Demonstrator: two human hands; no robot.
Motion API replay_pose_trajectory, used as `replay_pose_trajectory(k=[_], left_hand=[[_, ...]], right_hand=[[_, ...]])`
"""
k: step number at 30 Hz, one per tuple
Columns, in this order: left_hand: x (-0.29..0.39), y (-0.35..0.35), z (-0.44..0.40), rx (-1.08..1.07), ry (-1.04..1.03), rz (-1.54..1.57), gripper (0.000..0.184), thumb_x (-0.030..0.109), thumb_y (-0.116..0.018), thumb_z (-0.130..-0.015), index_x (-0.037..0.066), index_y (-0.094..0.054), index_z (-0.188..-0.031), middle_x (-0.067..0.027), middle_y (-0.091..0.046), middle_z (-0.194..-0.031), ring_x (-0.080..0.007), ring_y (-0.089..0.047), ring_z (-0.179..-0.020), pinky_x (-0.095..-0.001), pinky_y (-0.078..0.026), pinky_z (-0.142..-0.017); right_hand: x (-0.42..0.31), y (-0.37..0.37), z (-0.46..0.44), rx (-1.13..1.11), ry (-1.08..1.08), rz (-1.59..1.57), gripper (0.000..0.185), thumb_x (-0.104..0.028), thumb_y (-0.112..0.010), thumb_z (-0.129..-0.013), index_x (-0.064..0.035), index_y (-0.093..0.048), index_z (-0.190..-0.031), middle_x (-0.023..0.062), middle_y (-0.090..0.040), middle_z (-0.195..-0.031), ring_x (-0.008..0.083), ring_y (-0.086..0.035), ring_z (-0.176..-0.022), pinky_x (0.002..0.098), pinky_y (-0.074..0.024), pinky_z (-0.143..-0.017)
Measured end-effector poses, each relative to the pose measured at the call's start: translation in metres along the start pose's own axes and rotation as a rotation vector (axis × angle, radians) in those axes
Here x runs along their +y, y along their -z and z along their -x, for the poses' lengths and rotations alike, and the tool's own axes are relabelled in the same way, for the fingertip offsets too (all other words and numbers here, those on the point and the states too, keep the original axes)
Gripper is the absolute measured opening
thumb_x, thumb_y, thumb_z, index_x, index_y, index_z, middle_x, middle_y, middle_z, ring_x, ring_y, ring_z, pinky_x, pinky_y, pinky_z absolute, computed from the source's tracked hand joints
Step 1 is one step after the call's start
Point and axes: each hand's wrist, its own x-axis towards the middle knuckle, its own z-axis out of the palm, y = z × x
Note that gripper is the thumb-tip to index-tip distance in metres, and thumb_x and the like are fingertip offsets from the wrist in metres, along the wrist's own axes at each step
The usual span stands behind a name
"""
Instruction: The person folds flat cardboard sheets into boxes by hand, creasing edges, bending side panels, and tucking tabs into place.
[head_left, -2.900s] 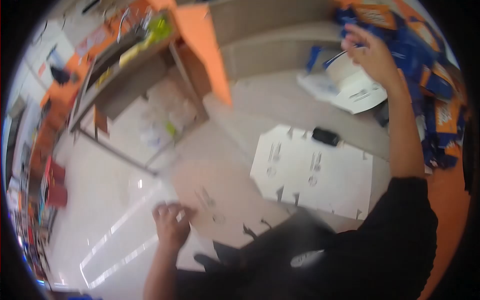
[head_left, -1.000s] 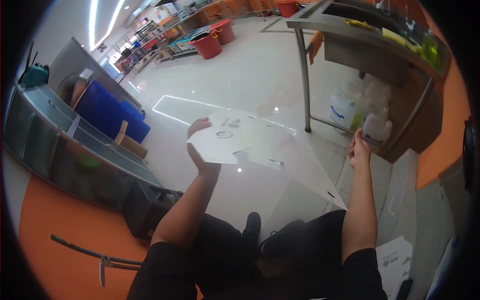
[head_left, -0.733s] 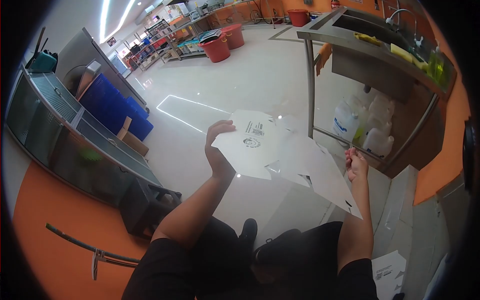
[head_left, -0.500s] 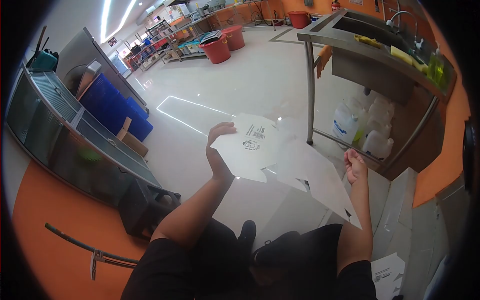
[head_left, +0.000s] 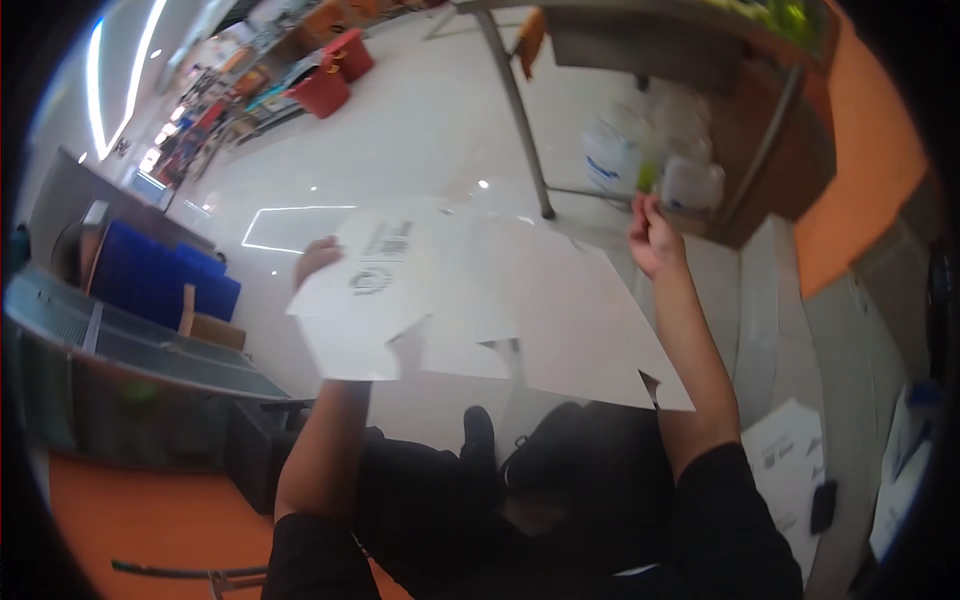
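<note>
A white die-cut cardboard box blank (head_left: 470, 290) is spread flat in front of me, with black print and a round logo on its left part. My left hand (head_left: 318, 258) is closed on its left edge, the fingertips showing over the card and the rest hidden beneath it. My right hand (head_left: 655, 238) is beyond the blank's right edge, apart from it, with the fingers curled together and nothing visible in them. The blank's lower right corner overlaps my right forearm. Another printed white blank (head_left: 785, 465) lies at the lower right, beside a small black object (head_left: 823, 507).
A metal sink stand (head_left: 520, 120) rises ahead on the right, with plastic jugs (head_left: 610, 150) under it. Blue bins (head_left: 150, 275) and a glass-topped cabinet (head_left: 160, 345) stand to the left. Red tubs (head_left: 322, 92) sit farther back. A tiled ledge (head_left: 775, 330) runs along the right.
My view has swung right and down. The box blank has come lower and turned to lie more level, the left hand still on its edge. My right hand remains curled beyond the right side.
</note>
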Motion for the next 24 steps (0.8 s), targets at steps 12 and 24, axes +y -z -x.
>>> replay_pose_trajectory(k=[12, 24], left_hand=[[0.0, 0.011, 0.001, -0.108, -0.014, 0.106, 0.06, 0.032, -0.078, -0.086, 0.005, -0.048, -0.131, -0.0177, -0.048, -0.135, -0.0298, -0.046, -0.134, -0.0413, -0.052, -0.106], [-0.009, 0.009, 0.005, -0.117, 0.071, 0.222, 0.057, 0.033, -0.078, -0.087, 0.006, -0.05, -0.129, -0.0178, -0.048, -0.134, -0.0309, -0.047, -0.133, -0.043, -0.053, -0.104]], right_hand=[[-0.006, -0.023, 0.017, 0.131, -0.017, 0.068, 0.026, -0.034, -0.082, -0.083, -0.0182, -0.064, -0.092, -0.0075, -0.059, -0.082, 0.0054, -0.051, -0.07, 0.0211, -0.0439, -0.062], [0.002, -0.025, 0.012, 0.011, 0.061, -0.004, 0.011, -0.01, -0.073, -0.093, -0.0095, -0.067, -0.102, -0.0008, -0.064, -0.091, 0.0104, -0.056, -0.079, 0.0234, -0.0482, -0.072]])
